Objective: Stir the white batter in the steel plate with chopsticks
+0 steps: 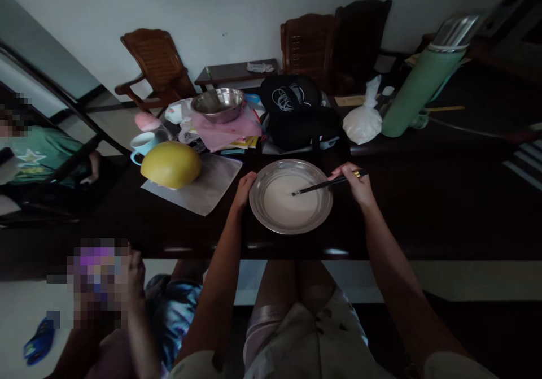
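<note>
A metal bowl point(292, 230) stands near the front edge of the dark table, with a milky white liquid point(288, 207) inside. My left hand point(245, 190) grips its left rim, thumb over the edge. Dark chopsticks point(317, 186) with gold bands slant across the right side of the bowl, their tips dipping into the liquid. Closed around their upper end is my right hand point(354, 181), just off the bowl's right rim. Behind the right hand sits a tied clear plastic bag point(362, 125) of white powder.
Left of the bowl, a smooth yellow dome-shaped thing point(170, 164) rests on a grey plastic sheet point(207, 192), beside a light blue mug point(144, 142). Behind are another metal bowl point(218, 105), black cases point(296, 113) and a tall green thermos point(423, 88). Two people sit at the left.
</note>
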`<state>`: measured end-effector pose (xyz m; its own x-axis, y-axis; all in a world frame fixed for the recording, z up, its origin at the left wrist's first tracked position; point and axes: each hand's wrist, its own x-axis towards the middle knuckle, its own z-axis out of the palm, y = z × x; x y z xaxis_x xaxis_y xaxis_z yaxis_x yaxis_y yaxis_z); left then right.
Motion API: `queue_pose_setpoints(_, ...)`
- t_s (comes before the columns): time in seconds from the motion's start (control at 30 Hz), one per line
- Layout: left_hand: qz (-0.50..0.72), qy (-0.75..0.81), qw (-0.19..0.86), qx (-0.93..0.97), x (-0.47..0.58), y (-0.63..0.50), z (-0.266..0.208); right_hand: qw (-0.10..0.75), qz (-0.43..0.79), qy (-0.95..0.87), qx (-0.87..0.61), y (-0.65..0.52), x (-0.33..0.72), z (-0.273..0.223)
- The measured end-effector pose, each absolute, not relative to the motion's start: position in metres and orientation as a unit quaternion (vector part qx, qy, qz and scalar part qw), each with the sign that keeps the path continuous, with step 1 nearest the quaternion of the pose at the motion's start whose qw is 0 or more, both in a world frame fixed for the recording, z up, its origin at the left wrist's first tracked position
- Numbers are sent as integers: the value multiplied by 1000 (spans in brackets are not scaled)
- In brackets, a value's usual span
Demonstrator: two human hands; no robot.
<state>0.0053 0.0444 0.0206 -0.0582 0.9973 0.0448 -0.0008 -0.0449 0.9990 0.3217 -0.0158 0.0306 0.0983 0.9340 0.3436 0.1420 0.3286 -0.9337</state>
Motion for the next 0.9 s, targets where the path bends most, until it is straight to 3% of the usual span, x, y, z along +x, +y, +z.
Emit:
queue_pose_setpoints(0.23, 512, 473, 496, 518, 2, 48, 16, 503, 360, -663, -422, -14, 315, 31)
queue_pose_setpoints(0.43, 510, 463, 505, 520, 1, 48, 15, 585, 360, -567, -455, -15, 323, 33)
queue_pose_setpoints(0.63, 507, 461, 513, 518, 0, 49, 11, 503, 359, -665, -421, -14, 317, 32)
queue_pose_setpoints(0.8, 500, 461, 516, 521, -2, 50, 9, 590, 343, -572, -455, -14, 323, 32)
queue_pose_setpoints(0.9, 501, 457, 514, 525, -3, 49, 8, 580, 379, -575, -435, -16, 322, 31)
